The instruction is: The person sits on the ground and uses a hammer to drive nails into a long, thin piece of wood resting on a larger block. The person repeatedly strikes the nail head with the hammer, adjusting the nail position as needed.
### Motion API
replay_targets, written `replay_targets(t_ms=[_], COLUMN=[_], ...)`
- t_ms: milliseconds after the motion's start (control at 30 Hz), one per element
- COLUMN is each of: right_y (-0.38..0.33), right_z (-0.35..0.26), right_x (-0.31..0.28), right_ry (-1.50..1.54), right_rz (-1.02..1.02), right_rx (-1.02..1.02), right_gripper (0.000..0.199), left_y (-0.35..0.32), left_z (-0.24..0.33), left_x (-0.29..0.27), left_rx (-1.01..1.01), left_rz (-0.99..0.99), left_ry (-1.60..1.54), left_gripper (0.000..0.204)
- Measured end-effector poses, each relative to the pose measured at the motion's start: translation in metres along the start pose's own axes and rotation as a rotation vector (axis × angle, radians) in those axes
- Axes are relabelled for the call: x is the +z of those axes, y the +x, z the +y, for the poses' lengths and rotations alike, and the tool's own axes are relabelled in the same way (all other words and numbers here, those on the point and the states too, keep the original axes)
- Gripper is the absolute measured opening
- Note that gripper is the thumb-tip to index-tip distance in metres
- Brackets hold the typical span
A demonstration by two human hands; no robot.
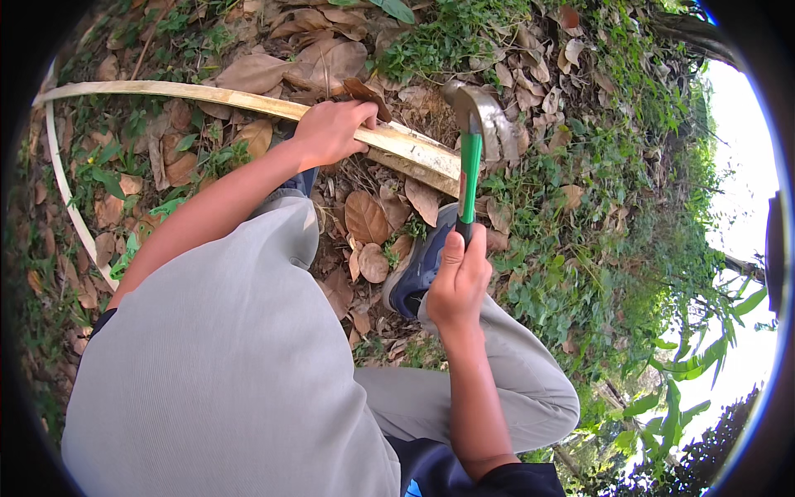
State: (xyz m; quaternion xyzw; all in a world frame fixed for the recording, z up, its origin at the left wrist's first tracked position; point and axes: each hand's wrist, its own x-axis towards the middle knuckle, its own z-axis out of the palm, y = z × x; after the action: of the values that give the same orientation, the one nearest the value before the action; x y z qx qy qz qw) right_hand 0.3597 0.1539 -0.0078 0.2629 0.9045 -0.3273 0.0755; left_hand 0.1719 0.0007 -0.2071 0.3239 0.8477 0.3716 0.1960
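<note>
- Nearest the camera are the person's bent knees in light grey trousers (pixel 232 356), with both bare forearms reaching out over them.
- The right hand (pixel 458 282) is clenched round the lower end of a green handle (pixel 469 178), thumb up along it, just above a dark blue shoe (pixel 418 265).
- The handle belongs to a curved-bladed knife, a sickle-like tool; its dull grey blade (pixel 489 120) hooks over the end of the stick. It looks moderately heavy at the head, stiff, and sharp on the inner edge, so the handle is the only safe place to hold it.
- The left hand (pixel 331 132) is closed over a long pale strip of split wood or bamboo (pixel 248 101), pinning it near its thicker end, close to the blade.
- The strip lies on the ground and runs from beside the blade away to the left, where it bends sharply and curves back down the left edge of the view. It looks light, stiff across its width yet springy along its length; its cut edges may be splintery, so a grip on the flat face near the working end seems best.
- Its colour is cream-yellow with dirty streaks near the cut end.
- Beyond lie dry brown leaves (pixel 364 217) and green weeds (pixel 596 207).
</note>
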Motion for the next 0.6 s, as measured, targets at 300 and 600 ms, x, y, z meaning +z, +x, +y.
replay_targets(t_ms=[300, 600], right_y=[0.012, 0.008], right_z=[0.022, 0.009], right_x=[-0.011, 0.001], right_ry=[-0.002, -0.085], right_rz=[-0.125, -0.049], right_rx=[0.321, 0.015], right_gripper=[0.04, 0.03], left_y=[0.0, 0.0], left_z=[-0.001, -0.002], left_x=[0.0, 0.001], left_rx=[-0.006, 0.014], left_rz=[-0.009, 0.004], left_ry=[0.005, 0.003], left_gripper=[0.038, 0.04])
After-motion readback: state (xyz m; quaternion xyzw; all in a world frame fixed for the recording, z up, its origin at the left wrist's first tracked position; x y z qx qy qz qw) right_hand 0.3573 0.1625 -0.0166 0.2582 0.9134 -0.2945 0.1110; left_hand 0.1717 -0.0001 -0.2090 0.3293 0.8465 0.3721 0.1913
